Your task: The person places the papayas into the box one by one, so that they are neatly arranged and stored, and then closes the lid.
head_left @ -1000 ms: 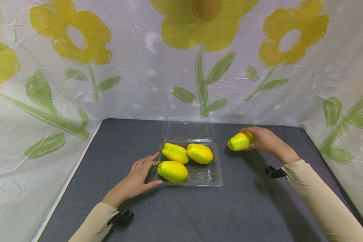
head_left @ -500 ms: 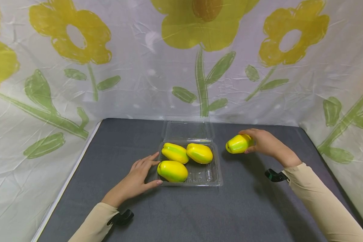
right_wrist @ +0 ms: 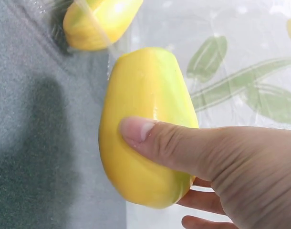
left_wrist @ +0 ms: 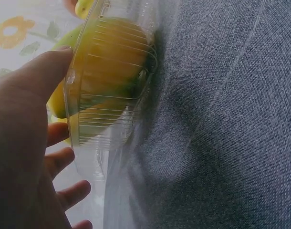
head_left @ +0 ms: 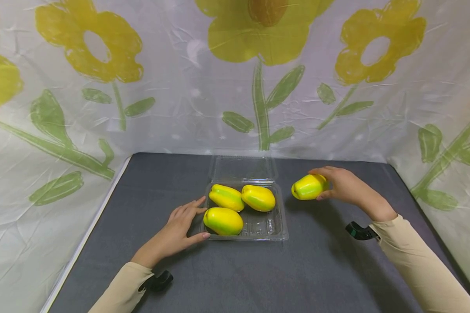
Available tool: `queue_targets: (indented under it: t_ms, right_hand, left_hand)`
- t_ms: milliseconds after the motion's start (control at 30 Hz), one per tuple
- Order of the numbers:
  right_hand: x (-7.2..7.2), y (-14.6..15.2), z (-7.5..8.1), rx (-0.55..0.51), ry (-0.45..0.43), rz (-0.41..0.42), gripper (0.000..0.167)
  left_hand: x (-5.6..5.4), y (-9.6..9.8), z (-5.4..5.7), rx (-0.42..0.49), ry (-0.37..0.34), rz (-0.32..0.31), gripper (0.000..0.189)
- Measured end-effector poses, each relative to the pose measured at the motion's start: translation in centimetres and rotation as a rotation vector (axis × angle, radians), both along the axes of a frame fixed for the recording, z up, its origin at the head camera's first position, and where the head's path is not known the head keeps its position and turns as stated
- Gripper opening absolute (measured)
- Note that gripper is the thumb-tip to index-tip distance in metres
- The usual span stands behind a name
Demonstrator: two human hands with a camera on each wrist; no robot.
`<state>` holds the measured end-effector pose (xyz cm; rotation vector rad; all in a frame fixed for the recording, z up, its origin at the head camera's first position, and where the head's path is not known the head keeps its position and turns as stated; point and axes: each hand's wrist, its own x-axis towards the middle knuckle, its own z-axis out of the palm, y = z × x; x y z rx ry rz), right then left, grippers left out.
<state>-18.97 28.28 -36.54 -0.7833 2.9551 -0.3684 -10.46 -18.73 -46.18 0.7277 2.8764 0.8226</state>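
Observation:
My right hand (head_left: pixel 342 186) grips a yellow-green papaya (head_left: pixel 308 187) above the table, right of a clear plastic clamshell box (head_left: pixel 283 232). The right wrist view shows the thumb pressed along the side of the papaya (right_wrist: pixel 145 95), with the other fingers mostly hidden behind it. Inside the box lie three similar papayas: one at back left (head_left: pixel 226 198), one at back right (head_left: pixel 258 198) and one at front left (head_left: pixel 223 221). My left hand (head_left: pixel 178 228) rests at the box's left side, fingers spread. Its thumb lies right at the box rim (left_wrist: pixel 69 90) in the left wrist view.
The box's clear lid (head_left: pixel 243 168) is folded back towards the rear edge of the dark grey table (head_left: pixel 243 278). A pale flower-printed curtain (head_left: pixel 172 100) surrounds the table at the back and sides. Black wrist cameras sit under both sleeves.
The right hand has moved the held papaya slightly left and nearer to me. The left hand and the papayas in the box have stayed put.

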Motion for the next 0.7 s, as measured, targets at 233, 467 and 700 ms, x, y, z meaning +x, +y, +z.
queue_targets:
  t_ms: [233,467,700]
  right_hand:
    - [0.5,-0.4,0.7,-0.003,0.002,0.001,0.071]
    - [0.9,-1.0,1.2,0.003,0.000,-0.003,0.074]
    - [1.3,-1.5,1.5,0.003,-0.003,0.012,0.075]
  left_hand:
    - [0.0,0.0,0.0,-0.004,-0.009,-0.001,0.081]
    - [-0.1,0.0,0.1,-0.013,-0.004,0.002,0.083]
    - [0.0,0.1,0.0,-0.021,0.004,0.001,0.084]
